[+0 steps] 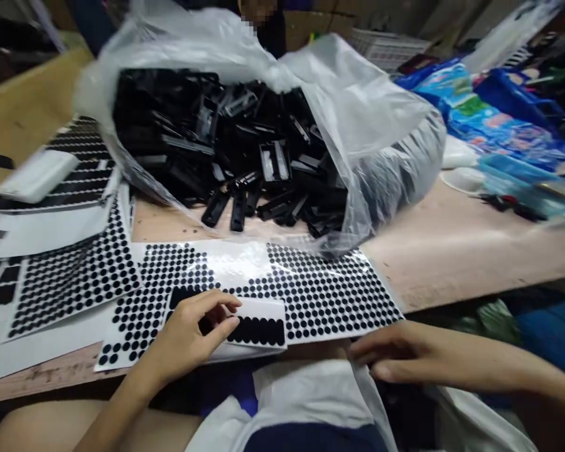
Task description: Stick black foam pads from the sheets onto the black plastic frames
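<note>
My left hand (193, 333) rests on a small white sheet of black oval pads (258, 323), thumb and fingers pinching at its left end. That sheet lies on a larger white sheet of round black dot pads (324, 295) at the table's near edge. My right hand (386, 355) lies below the table edge, fingers together against a white bag (311, 389) in my lap; what it grips is hidden. Behind the sheets a big clear plastic bag (371, 125) spills black plastic parts (235, 157).
More dot-pad sheets (75, 270) and a white block (37, 176) lie at the left. Blue packaging and a blue crate (513, 107) crowd the right rear. A person sits behind the bag. The wooden table (475, 251) shows at the right.
</note>
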`<state>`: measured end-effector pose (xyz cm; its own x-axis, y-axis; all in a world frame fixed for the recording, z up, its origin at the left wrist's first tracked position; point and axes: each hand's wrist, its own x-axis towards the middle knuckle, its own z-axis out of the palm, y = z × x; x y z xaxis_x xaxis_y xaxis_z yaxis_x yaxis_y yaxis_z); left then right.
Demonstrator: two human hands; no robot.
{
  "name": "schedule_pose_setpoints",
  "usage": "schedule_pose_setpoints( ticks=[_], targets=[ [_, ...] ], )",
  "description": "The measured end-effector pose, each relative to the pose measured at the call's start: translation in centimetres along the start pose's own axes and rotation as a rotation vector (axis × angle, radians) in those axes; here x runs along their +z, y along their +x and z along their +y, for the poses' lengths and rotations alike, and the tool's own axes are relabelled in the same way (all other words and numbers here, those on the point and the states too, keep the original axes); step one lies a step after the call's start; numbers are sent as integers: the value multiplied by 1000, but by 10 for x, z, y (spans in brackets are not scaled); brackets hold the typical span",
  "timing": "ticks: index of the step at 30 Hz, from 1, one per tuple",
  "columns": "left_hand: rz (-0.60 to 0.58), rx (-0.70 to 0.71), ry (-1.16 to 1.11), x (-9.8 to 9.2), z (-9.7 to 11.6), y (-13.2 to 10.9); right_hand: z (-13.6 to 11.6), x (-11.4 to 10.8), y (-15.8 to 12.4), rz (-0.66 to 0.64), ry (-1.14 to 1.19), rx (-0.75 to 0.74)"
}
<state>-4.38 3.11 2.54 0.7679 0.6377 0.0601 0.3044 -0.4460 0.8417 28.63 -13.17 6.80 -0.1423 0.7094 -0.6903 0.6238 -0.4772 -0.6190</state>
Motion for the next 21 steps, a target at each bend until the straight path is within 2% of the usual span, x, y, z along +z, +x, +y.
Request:
schedule_pose_setpoints(
  ticks=[1,2,3,5,6,7,9,12,14,16,19,21],
  targets=[
    [24,-41,-29,-3,-1,-3,-20,-16,3,-94,109,-78],
    [52,-68,-46,-5,-3,-5,-41,-31,12,-86,153,-142],
    [70,-90,-58,-6,-5,-7,-62,-43,26,15,120,-209],
    [83,-135,-104,-4,-9,-11,-100,-56,67,419,-65,-310],
    [94,-162,-141,-3,-11,-12,-117,-58,91,604,-151,-304],
    [119,-187,-189,-2,-13,-13,-133,-57,116,681,-178,-297],
    [186,-226,-338,-1,-16,-15,-156,-50,161,758,-203,-262],
    [270,-242,-645,-4,-21,-16,-171,-39,197,790,-162,-210],
    [321,-244,-816,-6,-24,-15,-170,-37,198,777,-76,-202],
    [355,-247,-916,-7,-26,-14,-164,-35,185,721,50,-228],
    [349,-254,-945,-6,-26,-12,-156,-20,155,528,292,-330],
    [347,-254,-927,-5,-24,-11,-154,2,138,290,521,-359]
  ],
)
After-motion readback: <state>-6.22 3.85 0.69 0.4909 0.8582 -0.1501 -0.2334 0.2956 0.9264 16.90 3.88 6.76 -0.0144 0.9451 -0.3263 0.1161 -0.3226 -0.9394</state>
